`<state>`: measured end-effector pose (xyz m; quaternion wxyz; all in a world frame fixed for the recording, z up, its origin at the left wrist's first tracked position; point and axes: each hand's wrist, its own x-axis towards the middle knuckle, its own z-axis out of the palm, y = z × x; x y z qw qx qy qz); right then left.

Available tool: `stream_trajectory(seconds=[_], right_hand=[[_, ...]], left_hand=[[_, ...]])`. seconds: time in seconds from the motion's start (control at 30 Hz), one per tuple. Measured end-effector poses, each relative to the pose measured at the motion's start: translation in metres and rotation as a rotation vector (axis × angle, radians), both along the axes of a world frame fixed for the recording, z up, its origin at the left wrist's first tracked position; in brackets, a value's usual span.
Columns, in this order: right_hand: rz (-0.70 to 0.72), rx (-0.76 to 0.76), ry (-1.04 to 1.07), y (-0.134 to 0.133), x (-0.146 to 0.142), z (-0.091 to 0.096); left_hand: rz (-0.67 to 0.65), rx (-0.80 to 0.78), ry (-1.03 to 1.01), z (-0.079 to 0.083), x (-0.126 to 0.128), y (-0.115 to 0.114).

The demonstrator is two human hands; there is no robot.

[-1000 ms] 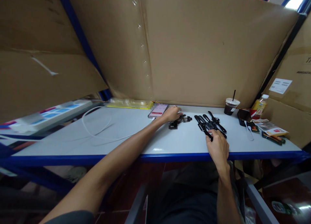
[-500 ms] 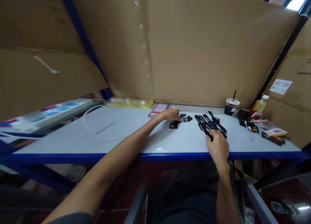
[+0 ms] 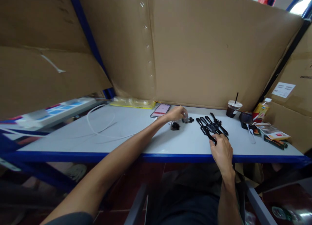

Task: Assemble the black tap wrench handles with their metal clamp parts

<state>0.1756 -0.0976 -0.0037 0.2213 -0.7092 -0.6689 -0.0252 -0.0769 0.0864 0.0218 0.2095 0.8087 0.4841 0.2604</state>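
We rest our right hand (image 3: 222,150) at the near end of the row of black pieces (image 3: 204,129), which lies on the white tabletop (image 3: 180,143). Its fingers are bent over the row and touch the nearest ends of the pieces; whether they truly grip any of them, we cannot tell. The pieces are long and slim, lie slantwise close beside one another, and some have a wider middle part.

We hold our left hand (image 3: 177,113) to the left of the row, with the arm stretched across the table. Its fingers are curled and drawn together at a small clear piece (image 3: 186,115), but the spot is blurred, and we cannot tell whether they grasp it. Between this hand and the row we see a small dark part (image 3: 189,120); farther left of the row, a dark clump (image 3: 175,126) sits on the table near our wrist.

Well to the left of the row we see a phone (image 3: 161,110) and a white cable (image 3: 114,139). To the right of the row stand a lidded cup (image 3: 233,109) with a straw and a bottle (image 3: 261,111), with a white spoon (image 3: 251,135) nearer us.
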Motion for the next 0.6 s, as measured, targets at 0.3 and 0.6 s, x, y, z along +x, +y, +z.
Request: stream_trajectory(seconds=[0.3, 0.6], right_hand=[[0.114, -0.059, 0.026, -0.007, 0.019, 0.006], [0.244, -0.049, -0.038, -0.009, 0.032, 0.007]], left_hand=[[-0.341, -0.324, -0.546, -0.015, 0.077, -0.051], [-0.298, -0.279, -0.483, -0.03, 0.083, -0.044]])
